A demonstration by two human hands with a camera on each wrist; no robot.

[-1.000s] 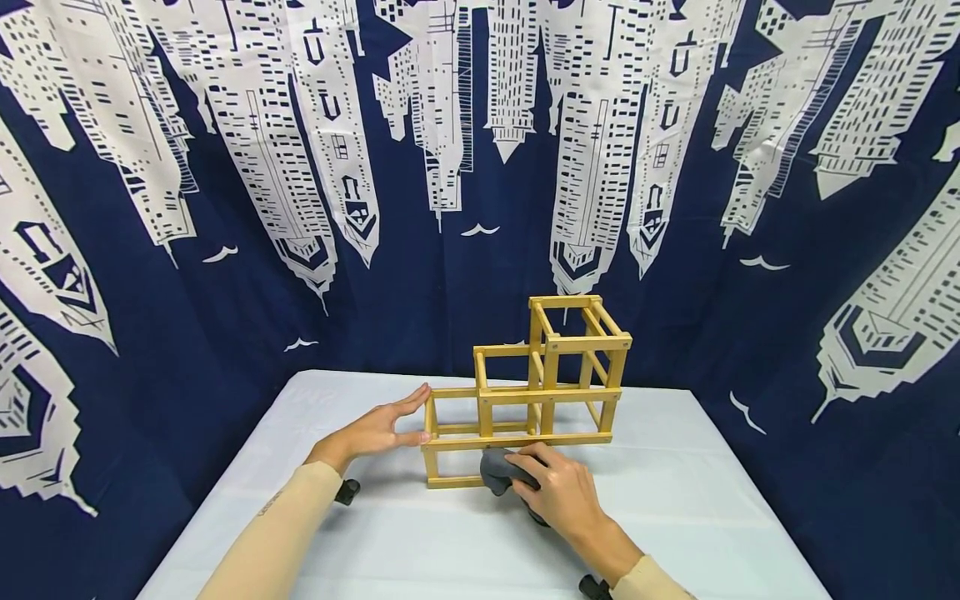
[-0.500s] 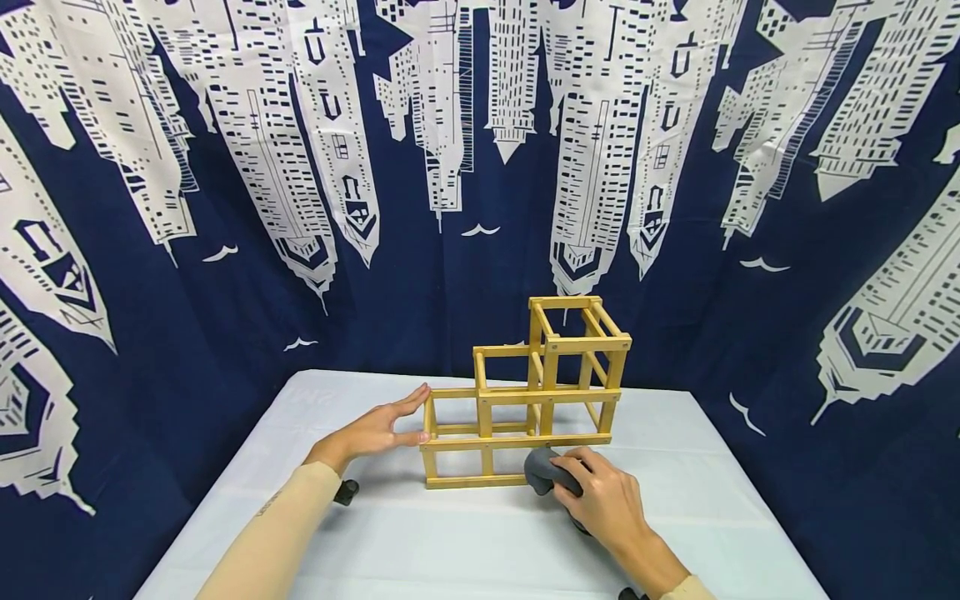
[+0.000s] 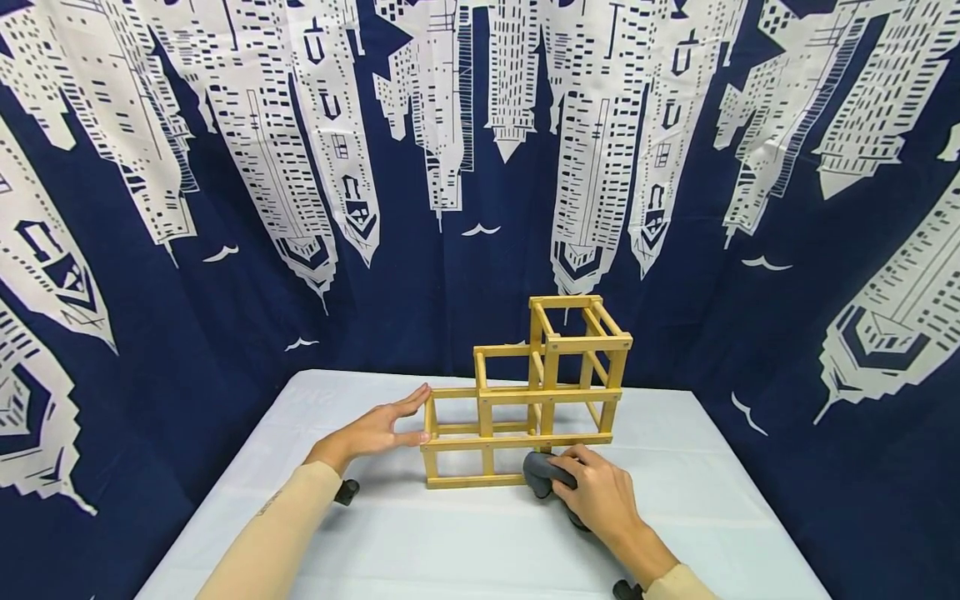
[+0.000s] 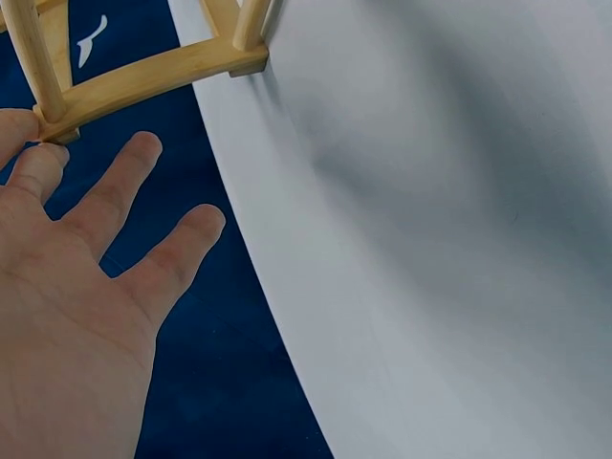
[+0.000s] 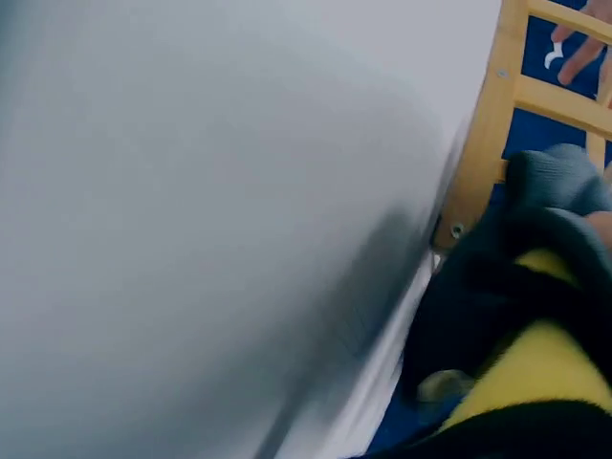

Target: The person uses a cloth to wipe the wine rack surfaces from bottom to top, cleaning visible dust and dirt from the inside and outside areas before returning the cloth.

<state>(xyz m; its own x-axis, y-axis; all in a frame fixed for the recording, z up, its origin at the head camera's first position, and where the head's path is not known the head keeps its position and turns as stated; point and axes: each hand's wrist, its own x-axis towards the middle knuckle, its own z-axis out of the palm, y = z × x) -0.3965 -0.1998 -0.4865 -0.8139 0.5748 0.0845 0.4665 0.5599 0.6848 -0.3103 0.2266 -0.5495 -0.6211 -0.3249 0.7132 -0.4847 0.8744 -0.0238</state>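
A stepped frame rack of light wood (image 3: pixel 513 397) stands on the white table, its tallest part on the right. At its left end, my left hand (image 3: pixel 375 431) lies with spread, fairly straight fingers (image 4: pixel 124 191), the thumb at the front corner and fingertips touching the rear one. My right hand (image 3: pixel 600 492) grips a bunched grey cloth (image 3: pixel 546 473), which lies against the lower front bars, right of the middle. Part of the cloth hangs dark below the hand. The lower right of the rack is hidden behind the hand and cloth.
The white table (image 3: pixel 420 546) spreads out around the rack. Behind it hangs a navy curtain (image 3: pixel 450 300) printed with white buildings. Small black wrist cameras (image 3: pixel 347 492) sit under both forearms.
My right hand has slid the grey cloth rightward along the rack's front, then back slightly to the left. My left hand and the rack have stayed in place.
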